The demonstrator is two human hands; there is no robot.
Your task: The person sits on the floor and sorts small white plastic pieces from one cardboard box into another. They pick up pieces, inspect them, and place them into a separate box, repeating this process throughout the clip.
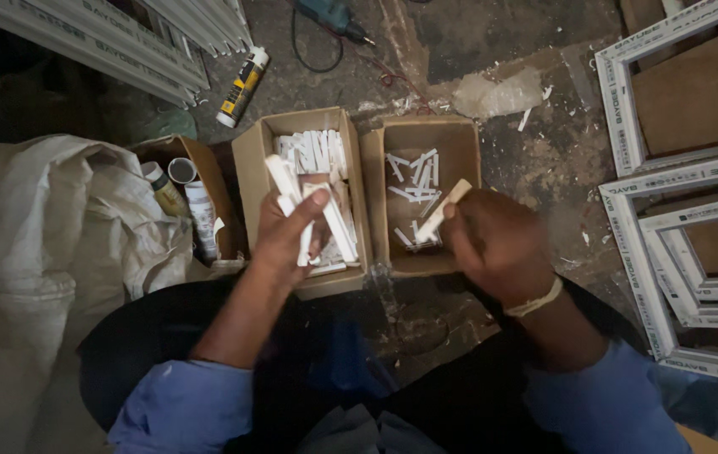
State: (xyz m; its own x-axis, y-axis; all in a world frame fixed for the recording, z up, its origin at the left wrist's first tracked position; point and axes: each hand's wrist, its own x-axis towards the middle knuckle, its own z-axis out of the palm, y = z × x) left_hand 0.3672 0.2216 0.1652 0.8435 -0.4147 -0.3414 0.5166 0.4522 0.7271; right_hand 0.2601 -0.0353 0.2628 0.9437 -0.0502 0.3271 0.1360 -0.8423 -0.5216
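Nearest are blue sleeves point(182, 408) and dark knees. The left hand point(287, 231) is closed around a bunch of white sticks point(325, 220), held over the left box point(249, 160), which is full of more sticks. The right hand point(493, 244) pinches one white stick point(443, 210) over the right box point(464, 160), which has only a few. The bunch looks loose, so a stick could slip out and drop on the dirty floor point(493, 50). A white sack point(31, 252) and a box of tubes point(199, 160) sit left. Farther off lie a glue tube point(241, 87), a drill point(329, 15) and white window frames point(678, 219). The room is dim.
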